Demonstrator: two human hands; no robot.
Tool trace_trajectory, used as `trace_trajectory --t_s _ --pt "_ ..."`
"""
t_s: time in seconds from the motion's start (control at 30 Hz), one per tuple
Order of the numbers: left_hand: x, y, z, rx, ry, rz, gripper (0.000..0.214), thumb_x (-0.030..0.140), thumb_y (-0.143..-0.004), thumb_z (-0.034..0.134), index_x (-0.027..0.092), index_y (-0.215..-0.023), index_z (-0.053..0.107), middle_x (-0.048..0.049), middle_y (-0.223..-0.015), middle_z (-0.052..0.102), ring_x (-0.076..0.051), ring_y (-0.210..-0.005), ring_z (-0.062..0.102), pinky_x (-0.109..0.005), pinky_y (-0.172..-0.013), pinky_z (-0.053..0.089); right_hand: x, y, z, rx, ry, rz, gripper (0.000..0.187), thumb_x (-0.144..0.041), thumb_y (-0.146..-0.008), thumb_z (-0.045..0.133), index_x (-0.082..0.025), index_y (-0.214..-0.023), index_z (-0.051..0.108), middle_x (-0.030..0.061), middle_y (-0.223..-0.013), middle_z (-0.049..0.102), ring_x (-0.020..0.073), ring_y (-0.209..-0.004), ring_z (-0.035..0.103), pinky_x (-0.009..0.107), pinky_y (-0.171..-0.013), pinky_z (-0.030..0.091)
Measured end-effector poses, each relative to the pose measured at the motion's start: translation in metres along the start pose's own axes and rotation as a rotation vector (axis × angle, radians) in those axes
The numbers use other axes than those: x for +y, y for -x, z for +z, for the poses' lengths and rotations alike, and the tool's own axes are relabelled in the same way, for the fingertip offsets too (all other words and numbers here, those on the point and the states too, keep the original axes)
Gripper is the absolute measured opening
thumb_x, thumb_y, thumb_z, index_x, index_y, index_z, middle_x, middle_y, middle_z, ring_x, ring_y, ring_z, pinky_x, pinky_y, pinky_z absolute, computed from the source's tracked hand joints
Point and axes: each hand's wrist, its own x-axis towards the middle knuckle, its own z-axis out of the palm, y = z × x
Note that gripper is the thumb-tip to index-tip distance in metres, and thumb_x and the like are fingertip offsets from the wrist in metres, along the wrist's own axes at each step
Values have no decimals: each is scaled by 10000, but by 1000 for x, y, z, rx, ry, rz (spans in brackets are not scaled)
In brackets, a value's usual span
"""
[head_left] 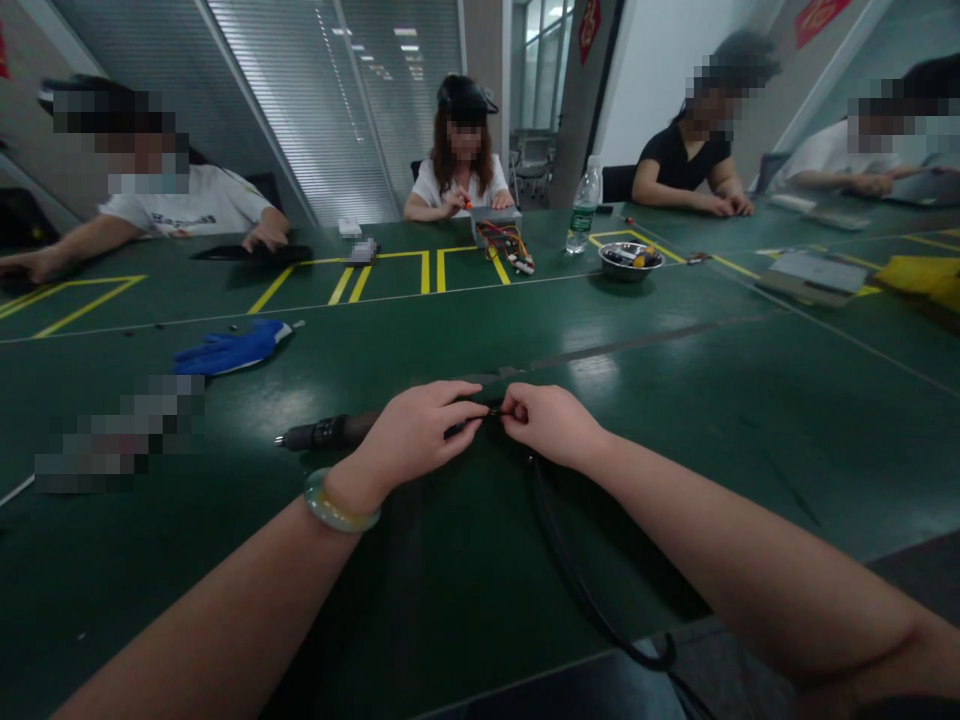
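A dark pen-shaped electric screwdriver point(324, 433) lies on the green table point(675, 400), its tip pointing left. My left hand point(420, 432) is closed round its rear end, fingers pinched toward the right. My right hand point(547, 422) pinches the start of the black cable point(577, 580) just beside it; the two hands almost touch. The cable runs from the hands down toward me and off the table's near edge. A pale bangle point(337, 508) sits on my left wrist.
A blue glove point(229, 350) lies to the left. Farther back stand a metal bowl point(630, 260), a water bottle point(583, 208) and a grey box with coloured wires point(504, 236). Several other people sit round the far side, hands on the table. Yellow tape lines mark it.
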Motion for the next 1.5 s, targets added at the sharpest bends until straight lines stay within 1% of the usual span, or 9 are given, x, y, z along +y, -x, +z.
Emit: trace_trajectory --t_s 0.2,0.27,0.4,0.5,0.67,0.97,1.2,1.5 --pt "5 -1 -1 -42 53 43 336 284 -914 517 265 -1227 637 -42 -1327 583 -230 -1167 568 -438 -993 478 0 -1 0 -4 18 22 39 -201 -790 624 -213 -824 612 -49 -709 637 100 -629 556 222 -555 320" --pt "5 -1 -1 -41 61 28 336 277 -918 511 269 -1231 632 -35 -1336 577 -224 -1174 565 -436 -998 476 1 -1 1 -9 13 22 36 -203 -786 625 -214 -818 611 -52 -700 633 100 -625 553 221 -552 317" --pt "4 -1 2 -5 74 -53 355 260 -923 501 255 -1266 597 -31 -1347 569 -206 -1201 550 -414 -1020 466 3 -2 2 -22 11 18 38 -215 -790 629 -216 -824 613 -53 -686 629 101 -616 549 222 -547 308" --pt "3 0 4 -3 71 -80 326 264 -922 502 254 -1227 615 -25 -1334 579 -201 -1190 559 -407 -1020 466 3 -1 2 -23 17 17 31 -217 -794 628 -217 -822 616 -51 -691 631 102 -616 548 225 -546 301" --pt "2 0 5 -50 53 -74 302 280 -919 502 269 -1189 636 -15 -1349 569 -210 -1188 563 -406 -1008 475 3 -1 1 -26 12 -1 35 -216 -801 625 -220 -836 621 -51 -712 637 99 -626 547 225 -548 300" --pt "1 0 6 -42 68 -83 294 290 -917 508 279 -1177 644 -6 -1308 600 -203 -1164 582 -402 -989 489 3 -1 -2 -48 42 -11 44 -217 -816 628 -219 -860 630 -43 -714 636 103 -632 550 227 -560 312" --pt "-1 1 6 -31 62 -46 305 270 -912 514 270 -1188 644 -22 -1296 607 -207 -1153 586 -410 -970 497 0 0 -3 -55 56 10 42 -222 -826 623 -222 -865 637 -36 -721 646 116 -645 569 228 -562 329" --pt "1 0 6 -36 77 -70 295 276 -914 517 276 -1178 648 -12 -1292 610 -203 -1152 587 -408 -976 493 2 -1 3 -17 34 16 65 -275 -857 619 -214 -855 639 -27 -742 661 113 -636 577 225 -550 332"
